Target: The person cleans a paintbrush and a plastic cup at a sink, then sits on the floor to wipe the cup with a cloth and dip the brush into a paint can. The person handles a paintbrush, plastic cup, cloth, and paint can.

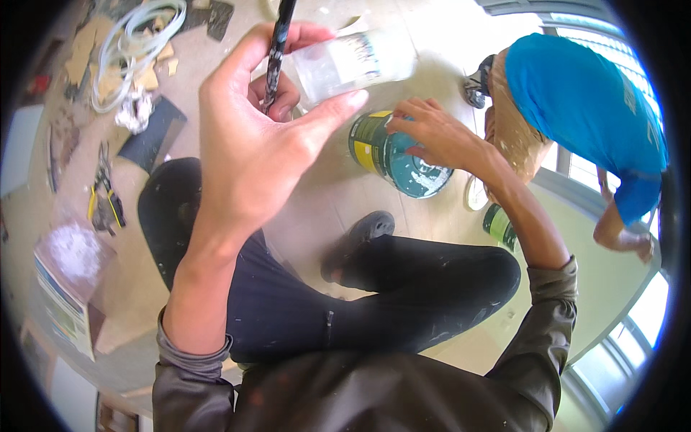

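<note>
My left hand is raised and closed around a clear plastic cup that lies tilted on its side, with a printed patch on its wall. A thin black stick, spotted with white paint, is also held in that hand and runs upward out of view. What its hidden end looks like, I cannot tell. My right hand rests on the rim and top of a paint can with a yellow and dark green label. Its fingers are bent over the teal top, which is smeared with white paint.
At right, a person in a blue shirt bends over near a second green can. On the left floor lie a coiled clear hose, yellow-handled snips, a dark sheet and an open box with white stuff inside.
</note>
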The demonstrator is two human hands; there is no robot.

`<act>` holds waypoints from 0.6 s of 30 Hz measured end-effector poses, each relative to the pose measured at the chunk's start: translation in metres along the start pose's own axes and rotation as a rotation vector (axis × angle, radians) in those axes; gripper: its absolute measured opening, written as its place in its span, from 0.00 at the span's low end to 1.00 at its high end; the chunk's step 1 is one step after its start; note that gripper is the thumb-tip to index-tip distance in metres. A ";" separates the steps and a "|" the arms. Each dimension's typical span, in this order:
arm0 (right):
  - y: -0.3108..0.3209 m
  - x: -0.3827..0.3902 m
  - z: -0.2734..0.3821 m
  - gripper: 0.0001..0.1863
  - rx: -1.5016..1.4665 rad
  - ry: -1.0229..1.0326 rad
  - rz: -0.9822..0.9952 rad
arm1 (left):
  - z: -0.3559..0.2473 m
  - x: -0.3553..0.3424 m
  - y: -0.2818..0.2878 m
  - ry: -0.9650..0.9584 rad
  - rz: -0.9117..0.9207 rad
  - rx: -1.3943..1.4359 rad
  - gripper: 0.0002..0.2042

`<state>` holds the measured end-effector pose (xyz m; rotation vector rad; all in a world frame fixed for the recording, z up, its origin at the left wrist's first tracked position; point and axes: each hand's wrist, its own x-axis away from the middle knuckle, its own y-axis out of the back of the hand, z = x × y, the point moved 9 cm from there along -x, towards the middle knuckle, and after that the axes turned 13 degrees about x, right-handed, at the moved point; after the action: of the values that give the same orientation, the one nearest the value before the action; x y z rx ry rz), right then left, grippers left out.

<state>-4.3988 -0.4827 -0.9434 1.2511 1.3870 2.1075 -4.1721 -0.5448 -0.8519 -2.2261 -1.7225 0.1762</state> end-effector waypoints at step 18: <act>-0.049 0.007 0.070 0.25 0.542 0.716 0.034 | -0.023 0.043 -0.013 -0.195 -0.015 0.088 0.20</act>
<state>-4.3554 -0.4139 -0.9724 0.6595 2.3670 2.4093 -4.1663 -0.5048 -0.8220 -2.1937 -1.7905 0.4709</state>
